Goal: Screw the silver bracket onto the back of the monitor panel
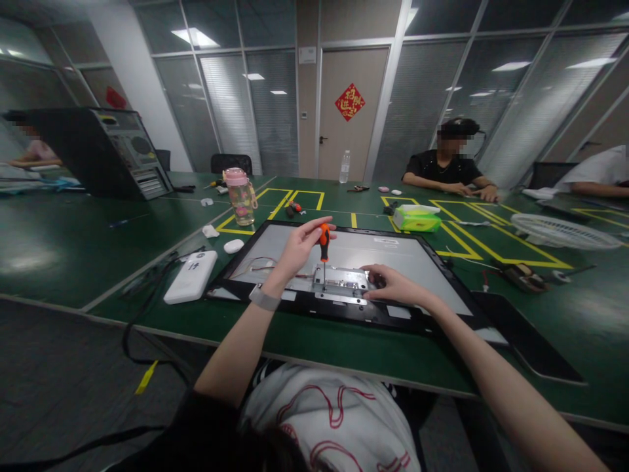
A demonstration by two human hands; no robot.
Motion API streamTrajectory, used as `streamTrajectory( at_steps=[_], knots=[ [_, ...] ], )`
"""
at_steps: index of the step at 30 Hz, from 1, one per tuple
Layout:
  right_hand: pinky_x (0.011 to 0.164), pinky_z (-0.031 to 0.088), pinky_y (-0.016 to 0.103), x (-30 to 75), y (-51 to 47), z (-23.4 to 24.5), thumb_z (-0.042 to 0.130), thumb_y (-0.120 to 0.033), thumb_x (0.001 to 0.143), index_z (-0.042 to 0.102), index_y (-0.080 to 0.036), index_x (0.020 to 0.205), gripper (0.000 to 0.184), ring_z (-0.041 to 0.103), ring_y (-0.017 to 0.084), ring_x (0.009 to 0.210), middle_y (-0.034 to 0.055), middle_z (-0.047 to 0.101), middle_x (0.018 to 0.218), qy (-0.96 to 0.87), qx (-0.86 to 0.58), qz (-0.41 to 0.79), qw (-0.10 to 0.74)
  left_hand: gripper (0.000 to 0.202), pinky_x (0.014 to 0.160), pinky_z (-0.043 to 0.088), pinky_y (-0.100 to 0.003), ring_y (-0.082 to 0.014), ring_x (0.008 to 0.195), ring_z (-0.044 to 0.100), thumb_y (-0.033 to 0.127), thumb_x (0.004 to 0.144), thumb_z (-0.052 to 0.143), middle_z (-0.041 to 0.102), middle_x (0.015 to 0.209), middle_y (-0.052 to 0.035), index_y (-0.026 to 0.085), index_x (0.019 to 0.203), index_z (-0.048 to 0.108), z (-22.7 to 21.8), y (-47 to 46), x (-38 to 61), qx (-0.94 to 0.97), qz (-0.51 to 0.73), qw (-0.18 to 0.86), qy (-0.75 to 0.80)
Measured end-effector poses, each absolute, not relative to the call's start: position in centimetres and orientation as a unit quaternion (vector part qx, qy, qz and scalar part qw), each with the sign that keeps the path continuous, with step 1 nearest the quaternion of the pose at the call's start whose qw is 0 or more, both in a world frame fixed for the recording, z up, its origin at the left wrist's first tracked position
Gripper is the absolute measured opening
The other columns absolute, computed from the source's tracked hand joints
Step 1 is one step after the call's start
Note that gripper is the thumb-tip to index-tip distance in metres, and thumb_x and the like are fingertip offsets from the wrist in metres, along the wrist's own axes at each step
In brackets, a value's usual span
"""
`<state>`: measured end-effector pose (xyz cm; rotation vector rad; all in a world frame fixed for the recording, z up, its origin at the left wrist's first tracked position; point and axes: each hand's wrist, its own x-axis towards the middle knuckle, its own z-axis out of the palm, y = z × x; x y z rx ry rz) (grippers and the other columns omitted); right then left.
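Observation:
A flat monitor panel lies face down on the green table, with a metal bracket near its front edge. My left hand is closed round the orange handle of a screwdriver, held upright with its tip on the bracket. My right hand rests on the bracket's right end, fingers curled against it. A grey band sits on my left wrist.
A white power bank with black cables lies left of the panel. A pink bottle, green tissue box, white fan grille and black PC case stand around. A dark panel lies at right. People sit at the far side.

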<state>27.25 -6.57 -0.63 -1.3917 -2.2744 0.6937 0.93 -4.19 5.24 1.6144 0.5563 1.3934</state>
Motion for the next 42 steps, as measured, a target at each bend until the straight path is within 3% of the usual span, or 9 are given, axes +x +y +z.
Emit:
streamTrajectory(
  at_steps=[6, 10, 17, 19, 23, 28, 35, 38, 42],
  knots=[
    [0.075, 0.046, 0.032, 27.22, -6.56, -0.64, 0.071, -0.049, 0.07, 0.054, -0.015, 0.126, 0.068, 0.055, 0.022, 0.085, 0.0055, 0.057, 0.092, -0.813, -0.491, 0.246, 0.193, 0.028, 0.073, 0.049, -0.025, -0.0136, 0.08, 0.062, 0.033, 0.075, 0.07, 0.066, 0.093, -0.0041, 0.019, 0.099, 0.072, 5.14, -3.98, 0.77, 0.683, 0.589, 0.324, 0.286],
    [0.077, 0.046, 0.033, 27.1, -6.69, -0.42, 0.07, -0.046, 0.07, 0.054, -0.014, 0.126, 0.066, 0.055, 0.022, 0.086, 0.0058, 0.056, 0.092, -0.813, -0.491, 0.244, 0.193, 0.031, 0.077, 0.049, -0.028, -0.0162, 0.084, 0.063, 0.036, 0.088, 0.051, 0.069, 0.092, -0.0073, 0.015, 0.099, 0.071, 5.22, -3.81, 0.64, 0.675, 0.583, 0.385, 0.238],
    [0.077, 0.047, 0.034, 27.09, -6.73, -0.35, 0.071, -0.046, 0.07, 0.055, -0.014, 0.126, 0.067, 0.056, 0.023, 0.086, 0.0063, 0.057, 0.092, -0.811, -0.494, 0.247, 0.193, 0.016, 0.062, 0.044, -0.022, -0.0113, 0.067, 0.056, 0.029, 0.074, 0.07, 0.061, 0.075, -0.0009, 0.016, 0.083, 0.067, 5.57, -4.5, 0.96, 0.668, 0.6, 0.314, 0.308],
    [0.077, 0.047, 0.034, 27.11, -6.71, -0.39, 0.071, -0.047, 0.07, 0.054, -0.013, 0.127, 0.069, 0.056, 0.023, 0.086, 0.007, 0.057, 0.093, -0.811, -0.493, 0.25, 0.191, 0.016, 0.064, 0.045, -0.022, -0.0114, 0.069, 0.057, 0.028, 0.075, 0.069, 0.062, 0.077, -0.0014, 0.015, 0.085, 0.067, 5.53, -4.46, 0.98, 0.667, 0.603, 0.311, 0.309],
    [0.077, 0.047, 0.035, 27.08, -6.74, -0.37, 0.071, -0.047, 0.069, 0.053, -0.011, 0.128, 0.071, 0.056, 0.023, 0.086, 0.0074, 0.057, 0.093, -0.808, -0.497, 0.252, 0.191, 0.023, 0.072, 0.048, -0.026, -0.0148, 0.08, 0.062, 0.03, 0.087, 0.053, 0.066, 0.085, -0.005, 0.015, 0.101, 0.065, 5.34, -4.12, 0.89, 0.667, 0.576, 0.408, 0.236],
    [0.077, 0.046, 0.034, 27.18, -6.64, -0.52, 0.071, -0.047, 0.069, 0.054, -0.014, 0.127, 0.069, 0.056, 0.023, 0.087, 0.0066, 0.057, 0.094, -0.812, -0.495, 0.244, 0.189, 0.018, 0.076, 0.046, -0.026, -0.0149, 0.083, 0.06, 0.031, 0.082, 0.063, 0.068, 0.09, -0.0047, 0.016, 0.09, 0.069, 5.21, -3.98, 0.74, 0.671, 0.594, 0.364, 0.254],
    [0.079, 0.046, 0.035, 27.29, -6.51, -0.67, 0.071, -0.048, 0.069, 0.053, -0.013, 0.127, 0.07, 0.056, 0.023, 0.088, 0.0072, 0.057, 0.095, -0.811, -0.496, 0.246, 0.19, 0.027, 0.078, 0.049, -0.029, -0.0157, 0.083, 0.063, 0.029, 0.091, 0.048, 0.068, 0.091, -0.0075, 0.015, 0.108, 0.064, 5.06, -3.82, 0.96, 0.639, 0.582, 0.459, 0.204],
    [0.078, 0.047, 0.034, 27.32, -6.53, -0.66, 0.071, -0.048, 0.069, 0.054, -0.014, 0.127, 0.07, 0.056, 0.023, 0.087, 0.007, 0.058, 0.096, -0.81, -0.496, 0.247, 0.193, 0.027, 0.079, 0.049, -0.029, -0.016, 0.085, 0.063, 0.029, 0.088, 0.053, 0.068, 0.09, -0.0072, 0.015, 0.11, 0.064, 5.21, -4.08, 1.03, 0.656, 0.575, 0.437, 0.219],
    [0.076, 0.047, 0.034, 27.31, -6.59, -0.59, 0.071, -0.049, 0.069, 0.055, -0.016, 0.125, 0.067, 0.056, 0.022, 0.085, 0.0062, 0.059, 0.093, -0.813, -0.49, 0.245, 0.195, 0.023, 0.071, 0.047, -0.025, -0.0124, 0.075, 0.058, 0.029, 0.078, 0.068, 0.063, 0.081, -0.002, 0.018, 0.098, 0.068, 5.49, -4.6, 0.92, 0.681, 0.572, 0.371, 0.267]
  ],
)
